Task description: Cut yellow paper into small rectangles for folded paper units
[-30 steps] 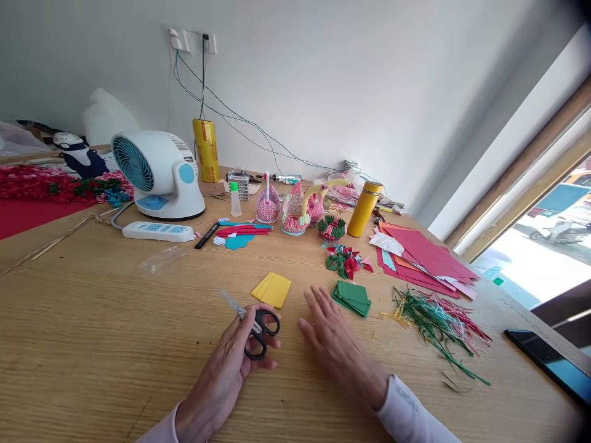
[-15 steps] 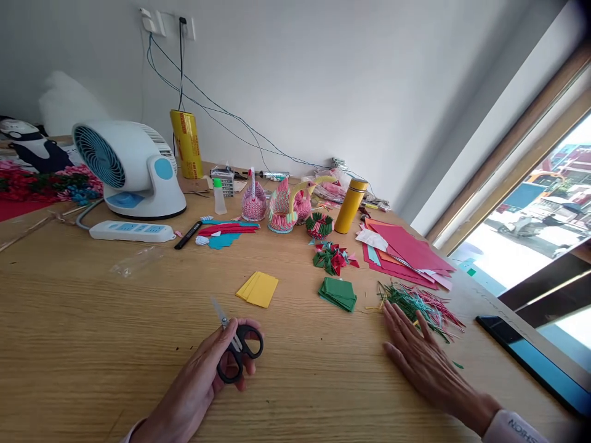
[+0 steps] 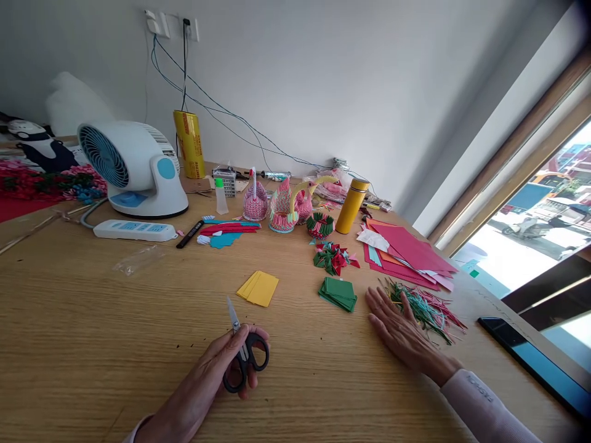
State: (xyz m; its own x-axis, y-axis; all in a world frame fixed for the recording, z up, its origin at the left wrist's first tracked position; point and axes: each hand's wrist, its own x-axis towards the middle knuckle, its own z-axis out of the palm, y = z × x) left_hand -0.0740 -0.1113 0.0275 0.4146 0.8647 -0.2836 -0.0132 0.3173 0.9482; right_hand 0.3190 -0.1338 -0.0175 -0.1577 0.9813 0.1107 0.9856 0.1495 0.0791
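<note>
small black-handled steel scissors (image 3: 242,354) are being pinched in the left hand (image 3: 210,381) | right hand (image 3: 399,329) is being laid spread beside thin green and pink paper strips (image 3: 427,307); sweeping judged in hand | gathering strips is being called for

Scissors (image 3: 240,351) left of paper strips (image 3: 425,307)

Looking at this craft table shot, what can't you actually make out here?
Head view only:
- Left hand: palm hidden behind its own back; the grip on the black-handled scissors is partly covered by fingers.
- Right hand: flat on the wooden table; its fingertips reach the pile of green and pink paper strips, so contact underneath is hidden.
- Dark flat tablet: cut off by the right edge.
- Yellow roll's print: too small to read.
</note>
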